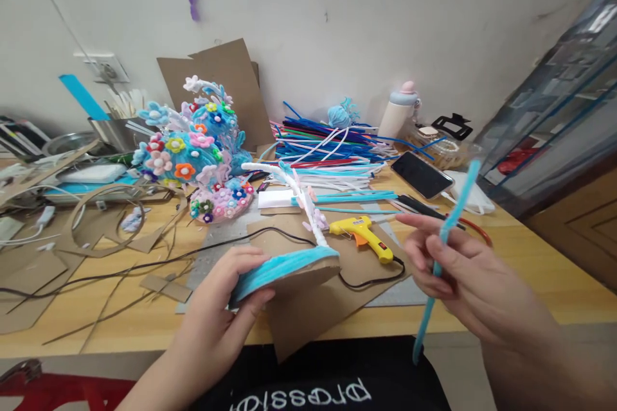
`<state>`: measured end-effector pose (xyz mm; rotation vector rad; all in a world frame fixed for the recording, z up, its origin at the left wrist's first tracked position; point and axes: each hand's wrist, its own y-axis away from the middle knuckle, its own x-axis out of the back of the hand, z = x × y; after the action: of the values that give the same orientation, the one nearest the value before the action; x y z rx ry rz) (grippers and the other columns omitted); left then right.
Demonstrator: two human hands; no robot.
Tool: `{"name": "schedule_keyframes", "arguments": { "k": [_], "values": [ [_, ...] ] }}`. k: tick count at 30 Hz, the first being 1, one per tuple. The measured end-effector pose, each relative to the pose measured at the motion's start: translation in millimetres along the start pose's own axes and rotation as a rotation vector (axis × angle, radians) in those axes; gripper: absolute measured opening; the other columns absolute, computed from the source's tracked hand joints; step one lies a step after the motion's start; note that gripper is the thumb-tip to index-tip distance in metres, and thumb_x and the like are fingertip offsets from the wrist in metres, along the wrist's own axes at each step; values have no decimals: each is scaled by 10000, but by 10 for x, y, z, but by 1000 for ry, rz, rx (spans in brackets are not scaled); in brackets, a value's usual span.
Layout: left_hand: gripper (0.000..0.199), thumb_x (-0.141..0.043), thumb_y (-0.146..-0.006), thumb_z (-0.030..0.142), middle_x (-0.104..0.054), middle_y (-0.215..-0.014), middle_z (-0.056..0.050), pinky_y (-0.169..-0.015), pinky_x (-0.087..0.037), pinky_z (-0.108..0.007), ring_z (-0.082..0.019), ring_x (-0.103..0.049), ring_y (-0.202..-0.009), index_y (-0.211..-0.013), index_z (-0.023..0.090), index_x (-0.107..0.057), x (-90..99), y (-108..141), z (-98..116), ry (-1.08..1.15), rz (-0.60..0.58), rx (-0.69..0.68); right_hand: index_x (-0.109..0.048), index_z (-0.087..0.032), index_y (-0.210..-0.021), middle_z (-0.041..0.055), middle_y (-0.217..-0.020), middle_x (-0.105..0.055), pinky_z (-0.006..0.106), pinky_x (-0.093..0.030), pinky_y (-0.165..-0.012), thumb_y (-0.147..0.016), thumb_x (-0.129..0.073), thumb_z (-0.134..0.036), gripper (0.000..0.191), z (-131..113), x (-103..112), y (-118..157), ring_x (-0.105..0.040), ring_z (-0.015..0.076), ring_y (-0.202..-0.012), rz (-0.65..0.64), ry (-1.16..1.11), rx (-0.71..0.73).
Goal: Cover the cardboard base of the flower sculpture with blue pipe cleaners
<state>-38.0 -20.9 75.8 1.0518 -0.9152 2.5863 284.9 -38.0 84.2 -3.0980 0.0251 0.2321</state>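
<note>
My left hand grips the left edge of a cardboard disc with light blue pipe cleaner laid round its rim. The disc is tilted, its brown face towards me. A white wrapped stem with small pale flowers rises from its far side and bends left at the top. Pinched in my right hand is a light blue pipe cleaner, held upright, slightly bent, apart from the disc. Between the hands, farther back, a yellow glue gun lies on a cardboard sheet.
A blue flower-covered pipe-cleaner piece stands at back left. Behind lies a pile of coloured pipe cleaners. A phone, a bottle and a white power bank are at right. A black cable crosses the table among cardboard scraps.
</note>
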Motion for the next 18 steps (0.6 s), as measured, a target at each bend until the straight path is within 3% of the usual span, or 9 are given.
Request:
{"name": "schedule_keyframes", "arguments": {
  "k": [2, 6, 9, 11, 14, 18],
  "values": [
    [281, -549, -931, 166, -631, -1102, -32, -868, -538, -272, -176, -630, -1040, -1189, 273, -515, 3, -8, 6, -2, -18, -5, -698, -317, -1138, -67, -588, -428, 221, -197, -409, -941, -588, -517, 301, -29, -25, -23, -270, 77, -450, -45, 6, 55],
    [365, -539, -942, 150, -629, -1141, -10, -905, -518, -248, -149, -613, -1072, -1268, 310, -502, 2, -22, 13, -5, -44, -27, -719, -291, -1074, -65, -573, -390, 226, -243, -412, -940, -533, -603, 387, -80, -21, -24, -310, 93, -465, -105, 140, 104],
    [431, -507, -952, 104, -597, -1191, -5, -936, -500, -245, -135, -578, -1126, -1308, 346, -500, 14, -30, 33, 21, -67, -61, -754, -297, -957, -38, -583, -506, 220, -336, -402, -910, -637, -514, 250, -126, -40, -7, -427, 98, -458, -110, 216, 35],
    [436, -498, -952, 90, -582, -1208, -10, -920, -504, -240, -131, -573, -1127, -1304, 348, -505, 24, -45, 66, 51, -85, -66, -770, -309, -992, 0, -677, -632, 235, -403, -409, -879, -694, -463, 206, -166, -88, 7, -504, 112, -478, -53, 281, 58],
    [415, -491, -954, 100, -576, -1243, -23, -936, -501, -261, -143, -568, -1154, -1295, 336, -497, 19, -85, 129, 91, -102, -48, -768, -375, -1054, 26, -843, -736, 282, -527, -507, -875, -699, -443, 203, -239, -198, 33, -640, 172, -617, 77, 467, 264],
    [362, -526, -949, 125, -620, -1208, -19, -967, -487, -300, -163, -577, -1157, -1254, 317, -508, -36, -138, 172, 105, -85, -67, -745, -416, -948, -11, -858, -732, 311, -585, -680, -921, -655, -394, 97, -306, -343, 71, -685, 202, -780, 24, 697, 505]
  ]
}}
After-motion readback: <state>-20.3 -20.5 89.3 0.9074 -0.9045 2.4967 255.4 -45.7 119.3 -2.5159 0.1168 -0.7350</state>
